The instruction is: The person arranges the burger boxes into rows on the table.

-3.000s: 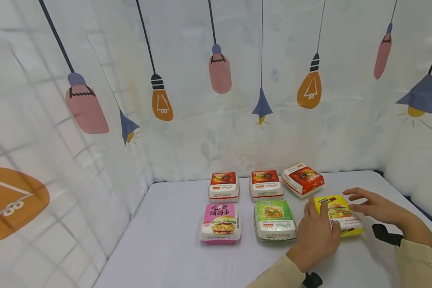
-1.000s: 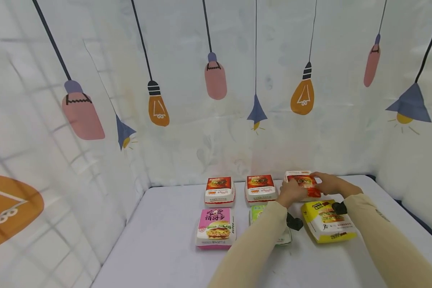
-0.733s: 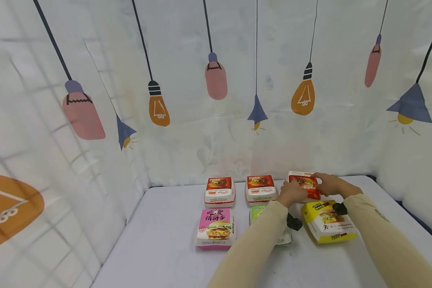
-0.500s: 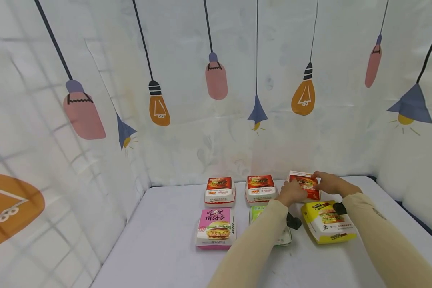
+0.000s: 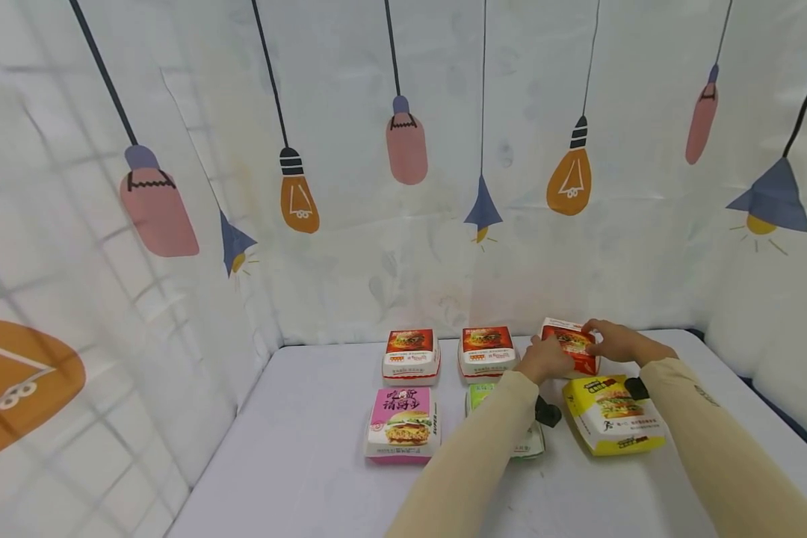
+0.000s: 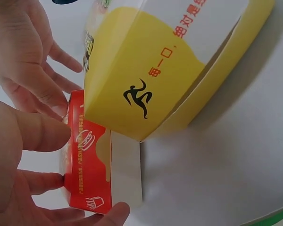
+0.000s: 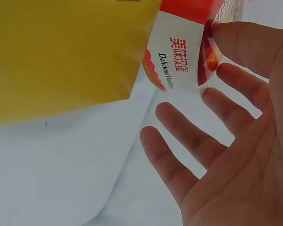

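Observation:
A red-and-white burger box [image 5: 570,338] sits at the back right of the table, turned slightly, between both hands. My left hand [image 5: 547,360] holds its left side; in the left wrist view the thumb lies near its top edge and other fingertips reach its side and base. On the opposite side, my right hand [image 5: 622,344] holds the box with thumb and index finger, the other fingers spread apart in the right wrist view. A yellow burger box [image 5: 615,422] lies just in front, beneath the right wrist.
Two more red-and-white burger boxes, one at the left [image 5: 410,357] and one in the middle [image 5: 487,356], form the back row. In front stand a pink burger box [image 5: 403,426] and a green burger box [image 5: 480,391], partly hidden by the left sleeve. A patterned curtain [image 5: 350,284] backs the white table.
Both hands have left the yellow box for the back-right red box. That box, angled before, has been turned straighter, then shifted slightly right. The yellow box is turned a little.

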Demonstrator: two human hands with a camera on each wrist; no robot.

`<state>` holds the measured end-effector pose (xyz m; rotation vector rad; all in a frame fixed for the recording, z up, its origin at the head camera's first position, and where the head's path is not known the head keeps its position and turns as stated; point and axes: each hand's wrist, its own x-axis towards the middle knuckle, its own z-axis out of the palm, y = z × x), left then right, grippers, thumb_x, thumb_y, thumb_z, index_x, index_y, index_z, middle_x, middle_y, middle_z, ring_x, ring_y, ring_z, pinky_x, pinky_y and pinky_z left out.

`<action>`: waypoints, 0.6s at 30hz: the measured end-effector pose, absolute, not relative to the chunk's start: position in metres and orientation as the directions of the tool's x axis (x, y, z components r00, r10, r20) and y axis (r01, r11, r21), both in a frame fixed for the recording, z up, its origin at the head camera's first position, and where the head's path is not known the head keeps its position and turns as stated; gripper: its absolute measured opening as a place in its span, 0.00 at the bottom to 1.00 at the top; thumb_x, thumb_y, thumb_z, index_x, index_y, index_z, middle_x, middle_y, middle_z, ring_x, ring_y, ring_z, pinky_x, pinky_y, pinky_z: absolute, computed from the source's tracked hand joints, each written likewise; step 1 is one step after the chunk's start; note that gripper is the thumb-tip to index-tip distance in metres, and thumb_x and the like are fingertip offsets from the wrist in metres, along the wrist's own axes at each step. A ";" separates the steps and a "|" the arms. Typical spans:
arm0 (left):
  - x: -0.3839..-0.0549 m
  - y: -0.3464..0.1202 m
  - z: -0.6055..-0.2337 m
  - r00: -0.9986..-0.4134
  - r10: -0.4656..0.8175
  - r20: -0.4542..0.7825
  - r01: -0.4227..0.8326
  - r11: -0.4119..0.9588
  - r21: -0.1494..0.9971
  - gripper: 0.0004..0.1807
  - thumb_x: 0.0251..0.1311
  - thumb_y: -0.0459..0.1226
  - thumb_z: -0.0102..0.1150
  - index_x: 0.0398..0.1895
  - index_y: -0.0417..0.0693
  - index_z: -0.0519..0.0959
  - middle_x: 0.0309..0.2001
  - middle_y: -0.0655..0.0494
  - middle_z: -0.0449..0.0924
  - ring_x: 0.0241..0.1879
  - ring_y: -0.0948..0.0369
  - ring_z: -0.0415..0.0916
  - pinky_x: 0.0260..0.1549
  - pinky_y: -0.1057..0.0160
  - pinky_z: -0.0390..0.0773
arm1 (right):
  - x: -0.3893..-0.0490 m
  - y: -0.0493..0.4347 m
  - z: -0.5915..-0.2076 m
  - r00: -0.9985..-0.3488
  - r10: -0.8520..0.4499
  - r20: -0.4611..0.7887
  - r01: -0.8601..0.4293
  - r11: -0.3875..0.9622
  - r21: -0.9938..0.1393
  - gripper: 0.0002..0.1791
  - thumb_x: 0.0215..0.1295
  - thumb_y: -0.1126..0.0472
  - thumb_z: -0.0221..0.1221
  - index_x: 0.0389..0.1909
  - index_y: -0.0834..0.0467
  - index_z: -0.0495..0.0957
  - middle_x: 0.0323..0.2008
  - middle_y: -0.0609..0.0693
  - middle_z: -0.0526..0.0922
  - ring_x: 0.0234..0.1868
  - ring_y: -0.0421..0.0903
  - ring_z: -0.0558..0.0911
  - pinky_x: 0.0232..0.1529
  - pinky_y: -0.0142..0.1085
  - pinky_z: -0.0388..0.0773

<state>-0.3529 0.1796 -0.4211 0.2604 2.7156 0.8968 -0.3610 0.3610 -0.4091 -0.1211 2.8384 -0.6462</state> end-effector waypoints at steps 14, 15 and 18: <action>-0.338 0.187 -0.413 -0.967 0.247 -0.062 0.211 0.914 0.347 0.26 0.56 0.51 0.70 0.58 0.58 0.80 0.61 0.56 0.66 0.56 0.57 0.64 0.47 0.61 0.80 | -0.363 0.361 -0.406 -0.970 -0.146 -0.195 -0.049 0.901 -0.430 0.30 0.70 0.61 0.60 0.67 0.71 0.65 0.65 0.80 0.61 0.57 0.70 0.71 0.61 0.67 0.71; -0.338 0.188 -0.413 -0.968 0.243 -0.056 0.212 0.920 0.331 0.25 0.56 0.51 0.70 0.58 0.58 0.81 0.62 0.57 0.65 0.56 0.57 0.64 0.47 0.62 0.80 | -0.362 0.361 -0.406 -0.969 -0.145 -0.201 -0.046 0.902 -0.429 0.30 0.70 0.60 0.60 0.66 0.71 0.65 0.65 0.80 0.61 0.57 0.70 0.71 0.61 0.66 0.71; -0.336 0.190 -0.414 -0.970 0.239 -0.052 0.211 0.925 0.315 0.25 0.56 0.51 0.70 0.58 0.59 0.81 0.66 0.59 0.64 0.58 0.57 0.65 0.49 0.62 0.80 | -0.360 0.361 -0.406 -0.966 -0.151 -0.211 -0.045 0.900 -0.434 0.30 0.70 0.59 0.60 0.66 0.71 0.64 0.65 0.80 0.62 0.56 0.69 0.72 0.60 0.66 0.72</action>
